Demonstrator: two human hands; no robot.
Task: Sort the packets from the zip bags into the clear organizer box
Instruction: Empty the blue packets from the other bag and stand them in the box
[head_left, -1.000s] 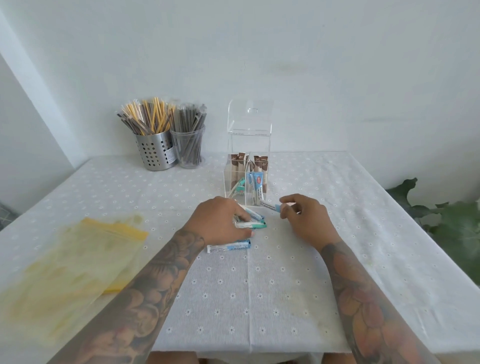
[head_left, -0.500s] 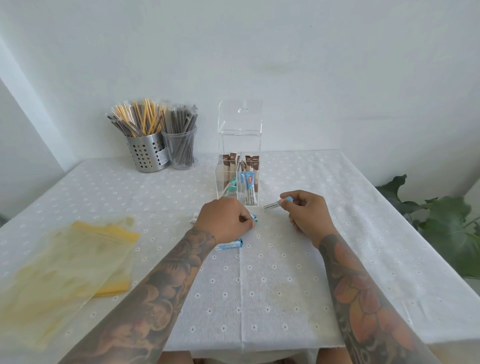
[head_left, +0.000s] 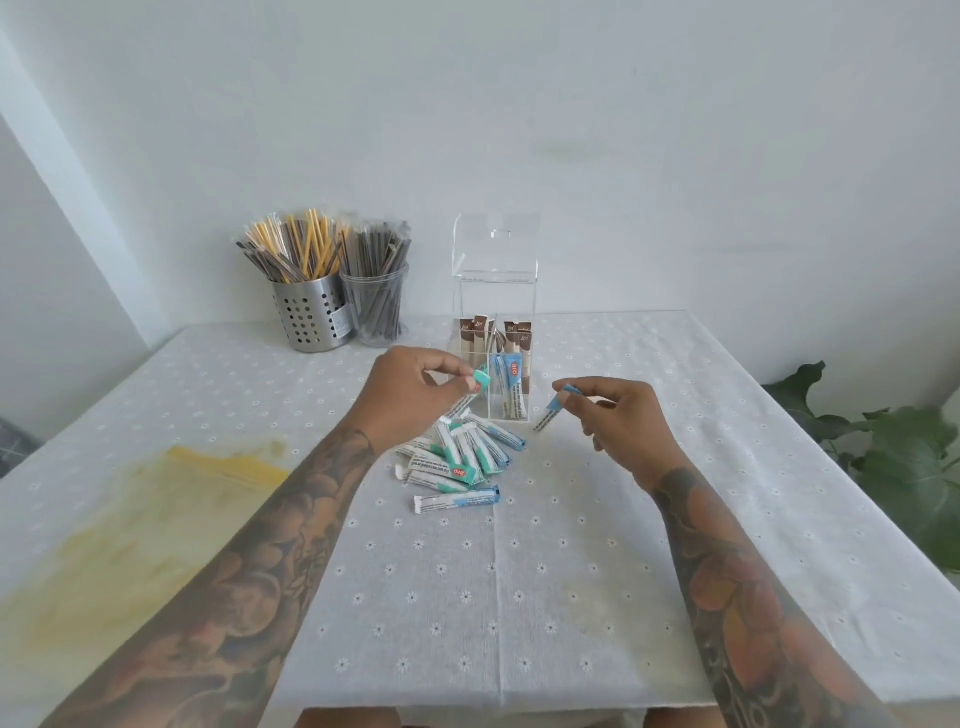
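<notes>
A clear organizer box (head_left: 496, 291) stands mid-table with its lid up; brown packets fill its back compartments and blue ones (head_left: 511, 382) a front one. My left hand (head_left: 410, 395) pinches a green-ended stick packet (head_left: 474, 391) just left of the box front. My right hand (head_left: 621, 418) holds a blue-ended packet (head_left: 553, 413) by its top, hanging right of the box. A pile of green and blue stick packets (head_left: 457, 457) lies on the cloth between my hands.
Empty yellow-tinted zip bags (head_left: 119, 525) lie at the left. A perforated steel cup (head_left: 309, 317) and a clear cup (head_left: 376, 306) of wrapped straws stand at the back left. A green plant (head_left: 893, 452) reaches past the table's right edge.
My left hand has lifted off the pile with a green-ended packet and moved toward the box. My right hand has raised its blue packet and shifted right. The pile now shows.
</notes>
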